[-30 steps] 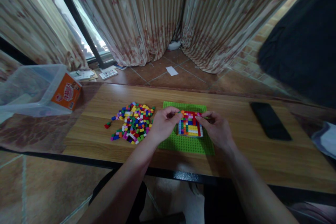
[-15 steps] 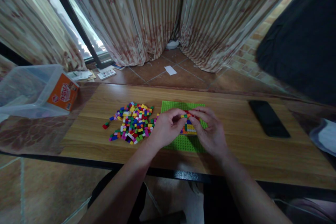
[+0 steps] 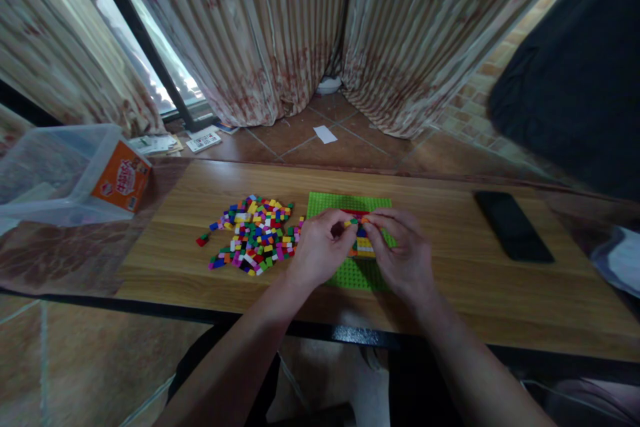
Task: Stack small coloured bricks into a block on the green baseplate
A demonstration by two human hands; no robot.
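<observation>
A green studded baseplate (image 3: 345, 203) lies on the wooden table (image 3: 450, 267). On it stands a square multicoloured brick build (image 3: 363, 246), mostly hidden by my hands. My left hand (image 3: 320, 250) and my right hand (image 3: 400, 250) meet over the build, fingers curled and pinching at small bricks along its far edge. A loose pile of small coloured bricks (image 3: 253, 233) lies on the table just left of the baseplate.
A black phone (image 3: 513, 225) lies flat at the table's right. A clear plastic tub (image 3: 55, 170) with an orange label stands at the far left. Curtains and a tiled floor are behind the table. A dark garment hangs at upper right.
Both hands have closed in from the sides of the build to meet over its top, and now cover most of it. The view has shifted slightly.
</observation>
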